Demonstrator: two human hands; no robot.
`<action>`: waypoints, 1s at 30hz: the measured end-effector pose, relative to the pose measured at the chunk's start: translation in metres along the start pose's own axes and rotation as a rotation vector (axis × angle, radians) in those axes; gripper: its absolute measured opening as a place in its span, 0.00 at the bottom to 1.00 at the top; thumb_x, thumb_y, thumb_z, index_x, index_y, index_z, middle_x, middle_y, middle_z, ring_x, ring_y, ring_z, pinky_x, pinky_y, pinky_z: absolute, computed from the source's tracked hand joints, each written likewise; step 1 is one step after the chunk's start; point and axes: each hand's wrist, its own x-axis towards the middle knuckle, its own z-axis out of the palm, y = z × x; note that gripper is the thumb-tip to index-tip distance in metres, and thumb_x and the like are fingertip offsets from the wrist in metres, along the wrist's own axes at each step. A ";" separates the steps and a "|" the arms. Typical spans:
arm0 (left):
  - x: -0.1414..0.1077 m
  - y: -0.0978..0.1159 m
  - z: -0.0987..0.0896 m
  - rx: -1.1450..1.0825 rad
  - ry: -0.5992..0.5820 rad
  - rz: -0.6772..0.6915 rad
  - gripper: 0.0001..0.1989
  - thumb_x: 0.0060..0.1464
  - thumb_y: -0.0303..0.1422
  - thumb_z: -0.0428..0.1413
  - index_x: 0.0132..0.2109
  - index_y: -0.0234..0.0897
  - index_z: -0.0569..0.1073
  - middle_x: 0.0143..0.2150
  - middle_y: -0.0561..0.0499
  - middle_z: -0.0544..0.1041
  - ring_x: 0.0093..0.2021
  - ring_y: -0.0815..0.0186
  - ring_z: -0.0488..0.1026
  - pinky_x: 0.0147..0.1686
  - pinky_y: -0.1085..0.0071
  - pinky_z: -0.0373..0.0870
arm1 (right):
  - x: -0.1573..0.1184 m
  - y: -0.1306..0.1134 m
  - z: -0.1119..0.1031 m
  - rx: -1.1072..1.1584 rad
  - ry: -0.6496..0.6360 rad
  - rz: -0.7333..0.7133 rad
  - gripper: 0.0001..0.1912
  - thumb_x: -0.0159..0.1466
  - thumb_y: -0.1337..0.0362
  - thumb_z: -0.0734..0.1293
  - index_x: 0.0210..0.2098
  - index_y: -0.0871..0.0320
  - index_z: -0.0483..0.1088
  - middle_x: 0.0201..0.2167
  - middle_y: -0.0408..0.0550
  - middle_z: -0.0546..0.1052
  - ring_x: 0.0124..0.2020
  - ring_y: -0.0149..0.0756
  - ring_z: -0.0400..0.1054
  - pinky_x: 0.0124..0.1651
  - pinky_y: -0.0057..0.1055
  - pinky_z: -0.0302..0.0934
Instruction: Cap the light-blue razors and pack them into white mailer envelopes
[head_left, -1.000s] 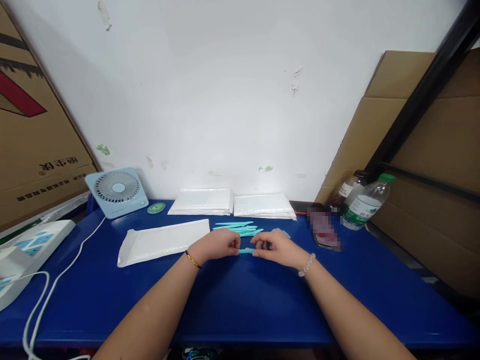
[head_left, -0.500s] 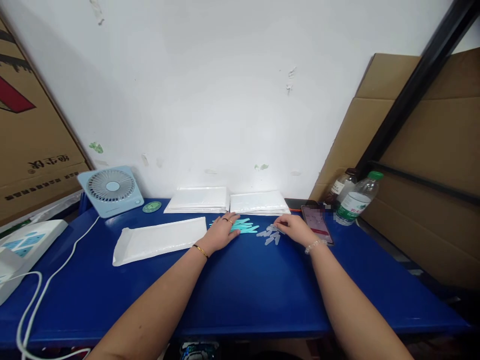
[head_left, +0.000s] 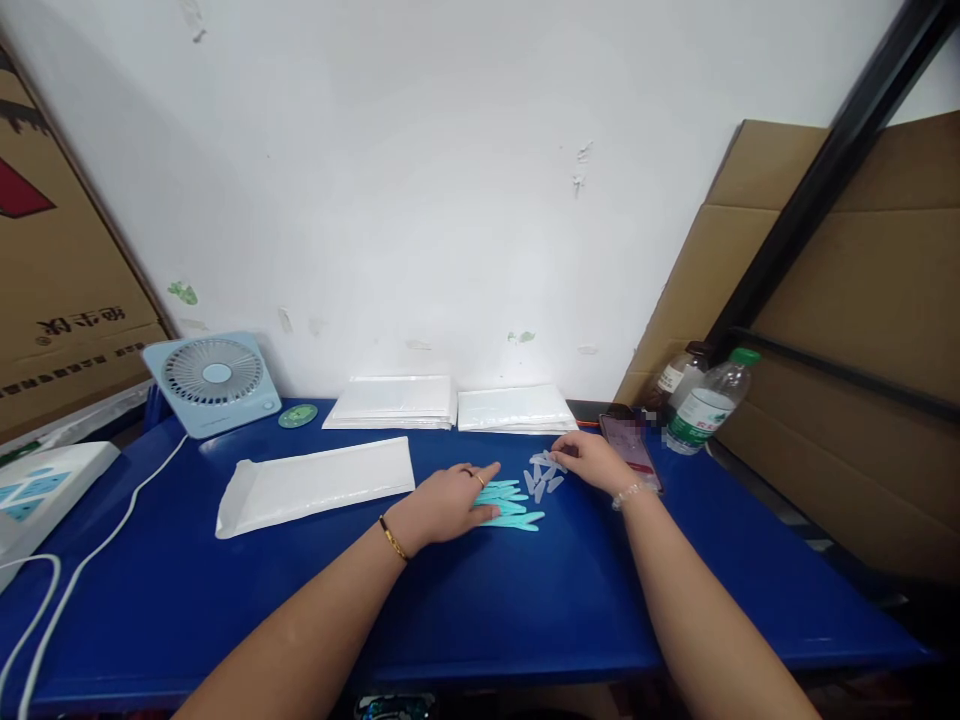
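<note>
My left hand (head_left: 450, 505) lies palm down with fingers stretched over several slim teal sticks with tapered ends (head_left: 517, 520). The sticks fan out to the right from beneath its fingers, and their left parts are hidden. My right hand (head_left: 589, 460) has its thumb and index finger pinched at the upper right edge of a small loose pile of translucent strips (head_left: 540, 485). A strip's end seems to be between these fingertips. The strips lie scattered at different angles, a short way right of the teal sticks.
A long white padded envelope (head_left: 322, 485) lies at the left. Two stacks of white envelopes (head_left: 394, 402) stand against the wall. A blue fan (head_left: 217, 380), a green disc (head_left: 298, 416), a phone (head_left: 630, 445), bottles (head_left: 705, 410) and a power strip (head_left: 45, 490) are around.
My left hand has drawn the teal sticks nearer to me and slightly right, away from the envelope stacks. The translucent strips have shifted and turned beside my right hand, which stays in nearly the same place.
</note>
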 end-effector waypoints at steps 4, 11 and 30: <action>0.009 -0.015 -0.008 0.005 0.150 -0.134 0.14 0.55 0.36 0.50 0.46 0.37 0.73 0.45 0.44 0.75 0.47 0.57 0.70 0.43 0.66 0.66 | 0.003 0.001 0.008 -0.029 -0.003 -0.020 0.09 0.57 0.58 0.66 0.28 0.57 0.73 0.30 0.46 0.75 0.31 0.34 0.67 0.34 0.29 0.59; 0.018 -0.035 -0.001 -0.100 0.203 -0.156 0.08 0.53 0.31 0.48 0.30 0.37 0.71 0.35 0.48 0.76 0.34 0.63 0.71 0.34 0.71 0.64 | 0.002 -0.008 0.005 0.196 0.079 -0.008 0.13 0.58 0.54 0.65 0.29 0.58 0.72 0.25 0.43 0.73 0.26 0.32 0.65 0.30 0.28 0.58; 0.027 -0.050 0.003 -0.494 0.263 -0.213 0.11 0.56 0.39 0.44 0.36 0.37 0.66 0.32 0.51 0.75 0.31 0.67 0.71 0.31 0.71 0.67 | 0.000 -0.041 0.014 0.717 0.138 0.027 0.22 0.53 0.47 0.69 0.37 0.59 0.73 0.26 0.45 0.75 0.27 0.34 0.71 0.35 0.33 0.68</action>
